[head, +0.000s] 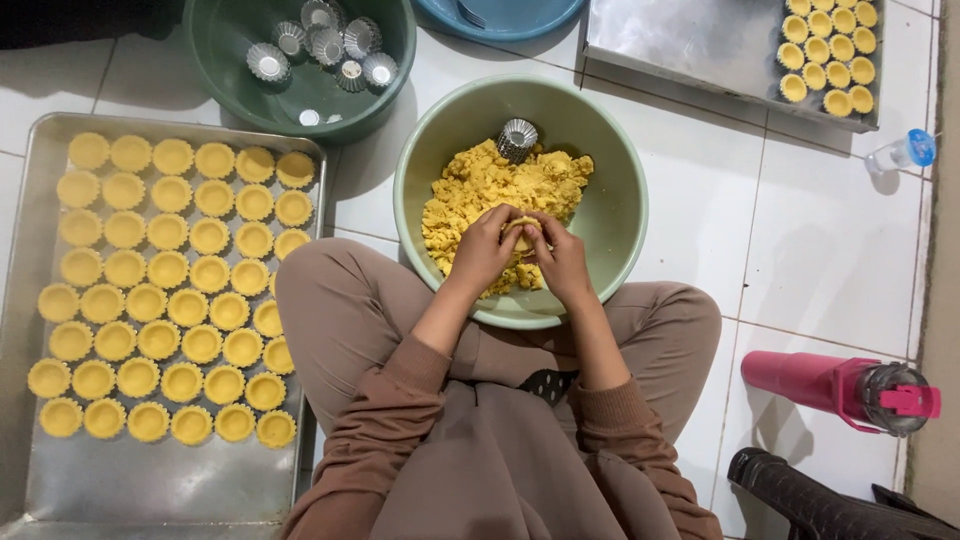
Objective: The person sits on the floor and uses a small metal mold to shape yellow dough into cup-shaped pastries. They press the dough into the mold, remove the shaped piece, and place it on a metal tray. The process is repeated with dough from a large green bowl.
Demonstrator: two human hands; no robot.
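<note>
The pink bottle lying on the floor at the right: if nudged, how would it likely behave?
The pink bottle lies on its side on smooth white tiles, so it would probably roll or slide easily. Its rigid-looking body likely keeps its shape. The clasp on the cap may stop a full roll.

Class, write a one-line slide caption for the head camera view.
Both hands, left hand and right hand, press a piece of dough over a green bowl beside a tray of tart shells.
</note>
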